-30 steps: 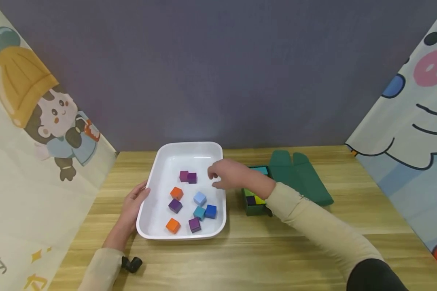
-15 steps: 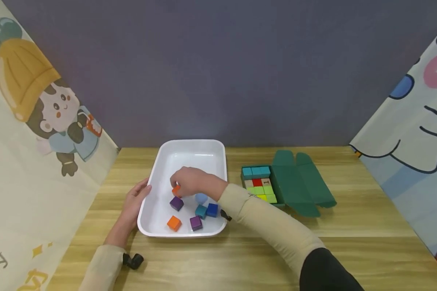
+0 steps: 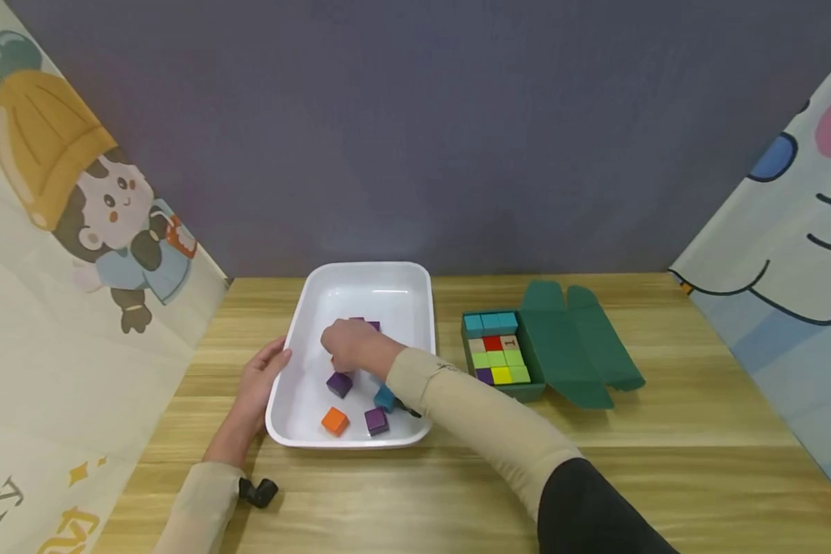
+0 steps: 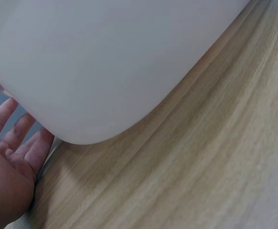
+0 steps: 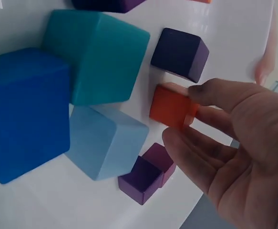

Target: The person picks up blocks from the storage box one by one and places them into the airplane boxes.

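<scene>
Tray (image 3: 363,300), white rectangular plastic: relaxed left hand (image 3: 256,382) touches its left side, presumably steadying it. Inside, right hand (image 5: 248,138) pinches orange painted cube (image 5: 169,107), seemingly for control.

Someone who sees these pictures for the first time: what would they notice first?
Probably the white tray, left of centre in the head view, where the right hand touches an orange cube. Next, the open green box to its right, holding rows of blocks. At the far left, the cartoon figure in a yellow hat also stands out.
</scene>
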Available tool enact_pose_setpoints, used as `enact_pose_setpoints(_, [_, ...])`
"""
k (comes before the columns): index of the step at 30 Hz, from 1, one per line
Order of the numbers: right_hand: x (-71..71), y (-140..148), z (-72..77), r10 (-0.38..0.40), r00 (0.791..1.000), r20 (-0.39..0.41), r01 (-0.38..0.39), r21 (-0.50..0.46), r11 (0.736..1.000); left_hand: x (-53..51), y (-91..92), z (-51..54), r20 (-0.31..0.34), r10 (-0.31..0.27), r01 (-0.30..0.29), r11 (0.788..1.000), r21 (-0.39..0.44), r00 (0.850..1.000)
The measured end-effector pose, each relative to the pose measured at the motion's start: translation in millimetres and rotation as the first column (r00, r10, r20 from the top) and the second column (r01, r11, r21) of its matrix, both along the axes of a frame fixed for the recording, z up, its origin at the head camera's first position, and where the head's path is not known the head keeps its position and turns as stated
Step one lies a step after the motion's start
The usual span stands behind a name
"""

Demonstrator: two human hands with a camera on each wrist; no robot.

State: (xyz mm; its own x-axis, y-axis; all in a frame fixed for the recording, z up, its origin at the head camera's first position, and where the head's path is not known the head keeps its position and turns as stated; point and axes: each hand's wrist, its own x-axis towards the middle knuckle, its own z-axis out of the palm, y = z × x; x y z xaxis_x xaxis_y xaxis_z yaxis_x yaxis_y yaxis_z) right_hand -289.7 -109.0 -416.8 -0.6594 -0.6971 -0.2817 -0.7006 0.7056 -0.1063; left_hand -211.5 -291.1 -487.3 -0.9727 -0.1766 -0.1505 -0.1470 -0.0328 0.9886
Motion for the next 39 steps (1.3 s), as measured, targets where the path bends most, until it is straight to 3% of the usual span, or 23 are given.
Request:
enact_pose_setpoints(3, [0.4, -0.5, -3.5, 0.012, 1.000, -0.004, -0.012, -0.003, 1.000, -4.3, -3.5, -10.2, -0.002, 0.010, -0.010, 1.000, 0.006, 1.000])
enact_pose_setpoints(9, [-1.2, 3.4, -0.9, 0.011, 0.999, 0.031, -0.010, -0.042, 0.999, -6.5, -1.1, -11.4, -0.017, 0.019, -0.020, 1.000, -0.006, 1.000])
enact_pose_setpoints(19, [8.9, 35.1, 37.9, 0.095, 0.995, 0.023, -0.092, -0.111, 0.990, -8.5, -0.8, -9.4, -0.005, 0.028, -0.028, 1.000, -0.014, 1.000])
enact_pose_setpoints(27, [11.5, 96.9, 58.3, 0.148, 0.989, 0.015, -0.142, -0.211, 0.967, -7.9, 1.3, -12.2, -0.003, 0.028, -0.028, 0.999, -0.018, 1.000])
enact_pose_setpoints(34, [6.6, 165.6, 68.6, 0.074, 0.997, -0.003, -0.072, -0.263, 0.962, -3.7, -0.7, -11.4, 0.012, 0.047, -0.047, 0.998, -0.043, 0.999])
enact_pose_setpoints(39, [-0.8, 215.8, 64.9, 0.056, 0.998, -0.005, -0.054, -0.331, 0.942, -3.0, 1.6, -11.1, 0.025, 0.054, -0.053, 0.998, -0.044, 0.998])
